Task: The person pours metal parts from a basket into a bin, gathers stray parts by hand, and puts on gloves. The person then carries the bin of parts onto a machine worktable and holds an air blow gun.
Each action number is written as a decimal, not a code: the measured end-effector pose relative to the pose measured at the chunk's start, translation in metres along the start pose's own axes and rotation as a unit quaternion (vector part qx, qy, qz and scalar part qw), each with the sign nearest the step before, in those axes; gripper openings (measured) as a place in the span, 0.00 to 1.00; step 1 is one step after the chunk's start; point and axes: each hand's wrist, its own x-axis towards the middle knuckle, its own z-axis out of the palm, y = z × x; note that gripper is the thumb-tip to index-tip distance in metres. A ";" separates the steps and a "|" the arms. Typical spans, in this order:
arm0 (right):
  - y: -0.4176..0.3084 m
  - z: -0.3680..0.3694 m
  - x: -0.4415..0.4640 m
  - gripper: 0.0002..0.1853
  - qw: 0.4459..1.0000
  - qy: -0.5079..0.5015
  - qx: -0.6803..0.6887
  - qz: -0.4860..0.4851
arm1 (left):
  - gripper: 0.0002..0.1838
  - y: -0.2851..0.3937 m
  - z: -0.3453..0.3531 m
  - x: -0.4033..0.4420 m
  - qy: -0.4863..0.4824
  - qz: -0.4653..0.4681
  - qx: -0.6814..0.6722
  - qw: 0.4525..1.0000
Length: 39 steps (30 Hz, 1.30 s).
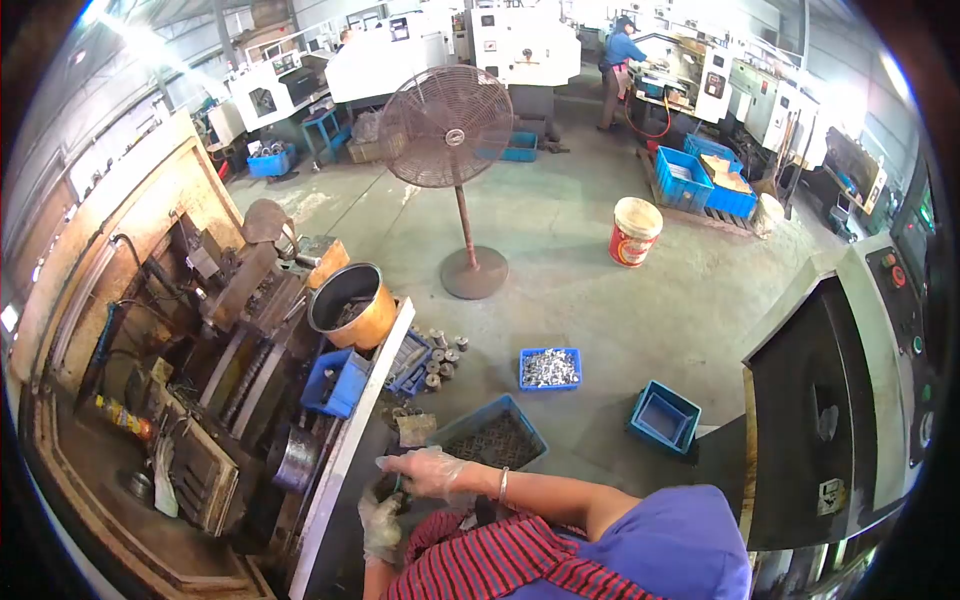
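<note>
My right hand (428, 471), in a thin pale glove with a bracelet at the wrist, reaches in from the right with its fingers bent together. Just below it, my left hand (380, 526), gloved too, curls upward. The two hands meet around a small dark piece (392, 487) with a hint of green; fingers cover most of it, so its kind is unclear. Beyond my right hand lies a blue crate (535, 425) of dark metal parts. A worn, light-coloured block (416, 430) sits beside that crate.
A machine with a white rail (345, 450) runs along my left. On it stand a blue bin (345, 384) and an orange bucket (375, 318). Ahead are a bin of shiny parts (550, 370), a pedestal fan (447, 130) and a paint bucket (635, 232). A person (618, 70) works far off.
</note>
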 end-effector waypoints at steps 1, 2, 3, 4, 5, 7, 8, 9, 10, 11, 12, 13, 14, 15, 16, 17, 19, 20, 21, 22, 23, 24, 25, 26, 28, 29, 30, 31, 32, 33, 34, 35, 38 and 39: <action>-0.015 -0.011 0.000 0.26 0.999 -0.041 -0.031 0.011 | 0.27 -0.005 -0.003 0.004 0.006 0.002 0.056 0.998; -0.022 -0.017 -0.001 0.30 0.995 -0.082 -0.061 0.023 | 0.27 -0.013 -0.004 0.009 0.005 0.001 0.057 0.998; -0.019 -0.013 -0.001 0.30 0.995 -0.081 -0.060 0.025 | 0.27 -0.019 -0.002 0.014 -0.009 0.096 0.158 0.983; -0.013 -0.006 0.002 0.33 0.994 -0.092 -0.062 0.004 | 0.28 -0.024 -0.001 0.017 -0.021 0.191 0.256 0.947; -0.008 -0.001 0.005 0.35 0.993 -0.102 -0.064 -0.017 | 0.28 -0.028 -0.002 0.018 -0.021 0.191 0.256 0.947; -0.008 -0.008 0.002 0.35 0.995 -0.095 -0.041 -0.011 | 0.26 -0.023 0.002 0.017 0.002 0.164 0.180 0.970; -0.008 -0.010 0.001 0.35 0.996 -0.088 -0.018 -0.004 | 0.26 -0.017 -0.001 0.016 0.002 0.163 0.181 0.970; -0.006 -0.010 0.001 0.35 0.996 -0.087 -0.018 -0.002 | 0.25 -0.009 -0.006 0.014 -0.005 0.095 0.137 0.986; -0.004 -0.009 0.000 0.32 0.996 -0.083 -0.012 -0.006 | 0.24 -0.004 -0.007 0.011 -0.011 0.025 0.094 0.995; -0.003 -0.008 -0.001 0.29 0.997 -0.079 -0.006 -0.009 | 0.24 -0.001 -0.004 0.009 -0.012 0.022 0.093 0.995; -0.009 -0.010 -0.002 0.29 0.997 -0.080 -0.006 -0.008 | 0.20 0.003 0.003 0.008 -0.013 0.050 0.090 0.995; -0.020 -0.014 -0.004 0.24 0.996 0.011 -0.030 -0.082 | 0.17 0.006 0.006 0.007 -0.014 0.077 0.087 0.993; -0.030 -0.017 -0.005 0.20 0.981 0.102 -0.054 -0.154 | 0.17 0.008 0.004 0.007 -0.013 0.076 0.086 0.993; -0.034 -0.016 -0.006 0.20 0.982 0.101 -0.054 -0.153 | 0.17 0.003 0.002 0.009 -0.015 0.081 0.093 0.992; -0.038 -0.015 -0.006 0.17 0.971 0.101 -0.032 -0.215 | 0.16 -0.005 0.000 0.012 -0.016 0.096 0.105 0.990; -0.041 -0.012 -0.006 0.15 0.956 0.101 -0.008 -0.276 | 0.15 -0.014 -0.004 0.015 -0.017 0.116 0.119 0.986; -0.040 -0.007 -0.007 0.17 0.945 0.098 -0.028 -0.310 | 0.13 -0.023 -0.006 0.019 -0.018 0.145 0.140 0.979; -0.034 -0.003 -0.007 0.18 0.939 0.090 -0.066 -0.326 | 0.12 -0.028 -0.007 0.020 -0.018 0.153 0.144 0.978; -0.030 -0.001 -0.006 0.18 0.930 0.081 -0.103 -0.342 | 0.11 -0.029 -0.009 0.019 -0.015 0.156 0.141 0.977; -0.025 0.001 -0.007 0.20 0.925 0.071 -0.133 -0.348 | 0.10 -0.030 -0.010 0.019 -0.013 0.162 0.139 0.977; -0.021 0.003 -0.008 0.20 0.925 0.070 -0.132 -0.350 | 0.10 -0.031 -0.011 0.019 -0.012 0.166 0.134 0.977; -0.019 0.003 -0.009 0.20 0.921 0.044 -0.148 -0.359 | 0.09 -0.032 -0.012 0.020 -0.010 0.174 0.134 0.976; -0.017 0.003 -0.011 0.20 0.915 0.018 -0.164 -0.367 | 0.08 -0.032 -0.014 0.020 -0.010 0.175 0.124 0.977; -0.016 0.004 -0.013 0.20 0.916 0.017 -0.163 -0.367 | 0.08 -0.035 -0.014 0.021 -0.010 0.182 0.116 0.976; -0.017 0.006 -0.016 0.18 0.948 -0.070 -0.164 -0.263 | 0.10 -0.032 -0.011 0.012 0.007 0.130 0.037 0.991; -0.014 0.011 -0.015 0.18 0.948 -0.071 -0.162 -0.264 | 0.12 -0.031 -0.010 0.008 0.023 0.078 -0.041 0.996; -0.014 0.016 -0.013 0.15 0.967 -0.083 -0.167 -0.176 | 0.12 -0.036 -0.013 0.010 0.025 0.078 -0.041 0.996; -0.013 0.020 -0.010 0.13 0.977 -0.094 -0.171 -0.086 | 0.13 -0.045 -0.015 0.015 0.053 0.108 -0.026 0.992; -0.015 0.026 -0.008 0.13 0.977 -0.094 -0.171 -0.086 | 0.15 -0.052 -0.018 0.018 0.080 0.139 -0.011 0.987; -0.024 0.028 -0.009 0.14 0.946 -0.164 -0.273 -0.055 | 0.15 -0.048 -0.016 0.020 0.080 0.137 -0.012 0.987; -0.034 0.030 -0.011 0.15 0.896 -0.240 -0.370 -0.040 | 0.16 -0.039 -0.012 0.022 0.113 0.196 0.187 0.956; -0.040 0.032 -0.008 0.13 0.865 -0.275 -0.417 -0.049 | 0.17 -0.029 -0.010 0.020 0.147 0.240 0.381 0.881; -0.045 0.027 -0.004 0.10 0.820 -0.279 -0.486 -0.117 | 0.18 -0.014 -0.002 0.020 0.110 0.342 0.476 0.803; -0.045 0.024 -0.005 0.09 0.805 -0.282 -0.502 -0.143 | 0.18 -0.005 0.001 0.019 0.099 0.304 0.526 0.788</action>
